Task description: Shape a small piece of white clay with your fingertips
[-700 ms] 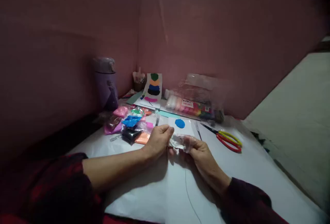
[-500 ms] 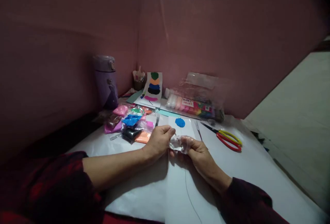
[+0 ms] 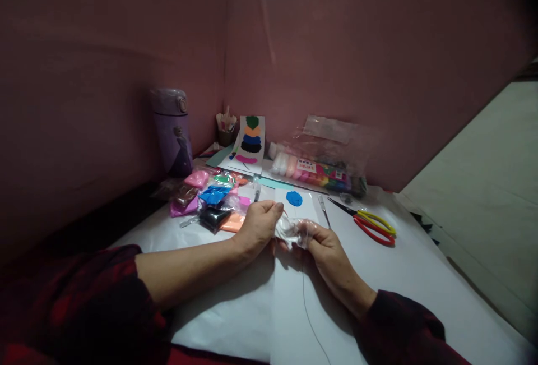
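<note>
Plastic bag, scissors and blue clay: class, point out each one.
plastic bag (image 3: pixel 290 231), head view, crumpled part between the hands.
scissors (image 3: pixel 357 219), head view, where the handles meet.
blue clay (image 3: pixel 293 198), head view, centre of the disc.

Table (image 3: pixel 235 320) covered with white paper.
On it: red-and-yellow scissors (image 3: pixel 370 223), clay packets (image 3: pixel 210 201), purple flask (image 3: pixel 172 132), bag of clay sticks (image 3: pixel 319 171), white card (image 3: pixel 310 207) bearing a blue clay disc (image 3: pixel 293 198).

I'm counting two hands at work, one left hand (image 3: pixel 258 225) and one right hand (image 3: pixel 323 244), sharing one clear packet (image 3: pixel 290 230). Lying around them: one pair of scissors (image 3: pixel 370 223), one purple flask (image 3: pixel 172 132), one big clay bag (image 3: pixel 323 163), two cards, a flat card (image 3: pixel 305 208) and a leaning card (image 3: pixel 250 141). The loose clay packets (image 3: pixel 210 199) are heaped too tightly to count.
</note>
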Available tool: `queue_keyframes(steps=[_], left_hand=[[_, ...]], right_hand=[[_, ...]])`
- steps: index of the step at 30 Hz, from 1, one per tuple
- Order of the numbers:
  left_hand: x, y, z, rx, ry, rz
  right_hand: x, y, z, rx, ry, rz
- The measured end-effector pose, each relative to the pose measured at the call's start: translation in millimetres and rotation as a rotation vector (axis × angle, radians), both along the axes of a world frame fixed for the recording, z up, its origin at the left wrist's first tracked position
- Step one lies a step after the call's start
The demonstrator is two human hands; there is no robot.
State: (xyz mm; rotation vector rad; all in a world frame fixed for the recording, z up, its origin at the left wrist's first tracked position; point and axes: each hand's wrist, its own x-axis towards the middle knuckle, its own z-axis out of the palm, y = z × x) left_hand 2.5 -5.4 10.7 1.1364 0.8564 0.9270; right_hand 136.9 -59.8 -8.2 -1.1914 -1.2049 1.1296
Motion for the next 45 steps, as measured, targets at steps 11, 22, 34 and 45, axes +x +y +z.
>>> queue_keyframes(steps=[11,22,34,45], left_hand=[[-2,2,-5.0,0.08,-0.045,-0.021],[-1,-3,-1.2,0.015,-0.003,-0.065],[-4,3,-7.3,0.047,-0.083,-0.168],[-6,1,-5.1,0.025,-0.028,-0.108]], right_hand=[[0,-3,8.6,-0.05,0.094,0.018],[1,-3,9.4,-0.067,0.08,0.064],[4,2,-0.2,-0.002,-0.004,-0.089],[7,2,4.2,-0.116,-0.08,0.162]])
